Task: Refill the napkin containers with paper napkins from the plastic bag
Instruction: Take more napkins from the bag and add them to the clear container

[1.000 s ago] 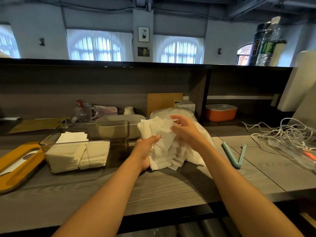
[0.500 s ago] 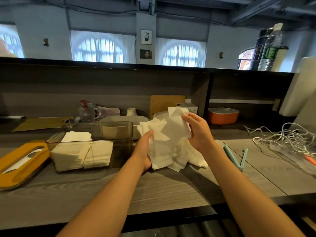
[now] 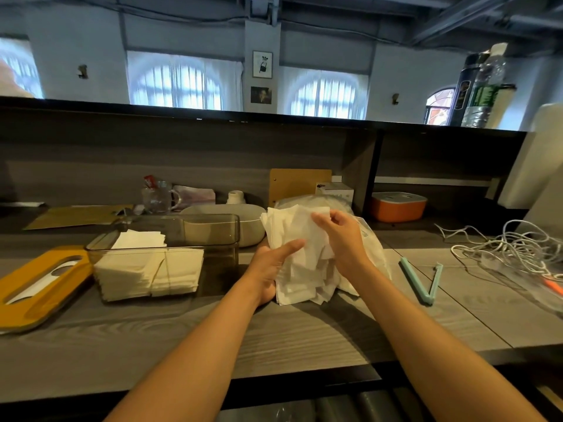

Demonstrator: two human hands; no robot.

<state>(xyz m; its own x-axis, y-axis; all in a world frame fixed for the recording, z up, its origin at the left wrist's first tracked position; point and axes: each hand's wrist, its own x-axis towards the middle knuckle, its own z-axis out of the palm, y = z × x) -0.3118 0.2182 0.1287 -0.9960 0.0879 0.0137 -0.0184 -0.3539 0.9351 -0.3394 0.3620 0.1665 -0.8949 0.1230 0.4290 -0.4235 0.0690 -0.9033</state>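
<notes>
Okay, both hands on a loose stack of white paper napkins, held upright just above the grey wood-grain counter. Left hand grips the stack's left side, thumb across the front. Right hand pinches the upper right edge with curled fingers. Directly behind the stack lies a crinkled clear plastic bag; how much is left inside is probably not readable, hands block it. Left of the hands sits a smoky transparent rectangular napkin container, lid off, white folded napkins filling its left part, right end bare. Its orange slotted lid lies flat at far left on the counter. A pale grey oval tub stands just behind the container. A mint-green sealing clip, opened in a V, lies right of the bag; tangled white cables sit further right.
</notes>
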